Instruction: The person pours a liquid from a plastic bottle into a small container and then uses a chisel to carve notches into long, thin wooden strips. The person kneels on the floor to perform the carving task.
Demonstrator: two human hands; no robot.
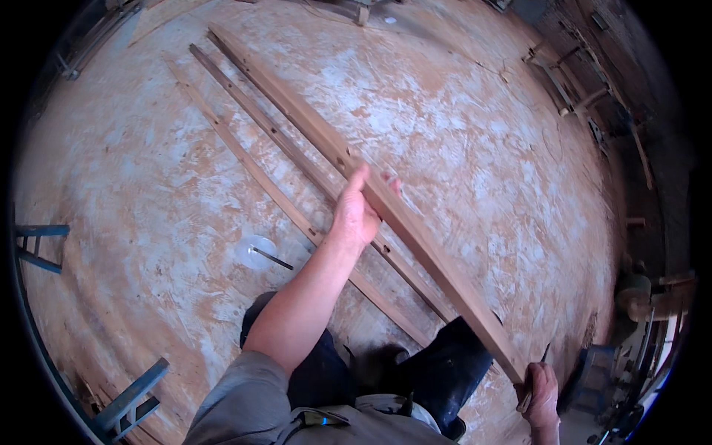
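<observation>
A long squared wooden beam (434,248) runs slantwise from the far left to the near right. My left hand (358,211) is wrapped around it near its middle, thumb on one side and fingertips showing on the other. At the near end, my right hand (541,393) is closed on the beam's tip. A thin, dark, pointed thing (547,351) sticks up beside that hand; its kind is unclear. Below the beam, on the floor, lie a second wooden strip (256,117) with dark holes or notches along it and a thinner, paler strip (256,170), roughly parallel.
A whitish round lid or dish (252,248) with a dark stick across it lies left of the strips. Blue metal stands (132,397) are at the left edge. Wooden frames (564,81) and clutter line the right side. The floor (482,148) is blotched with white.
</observation>
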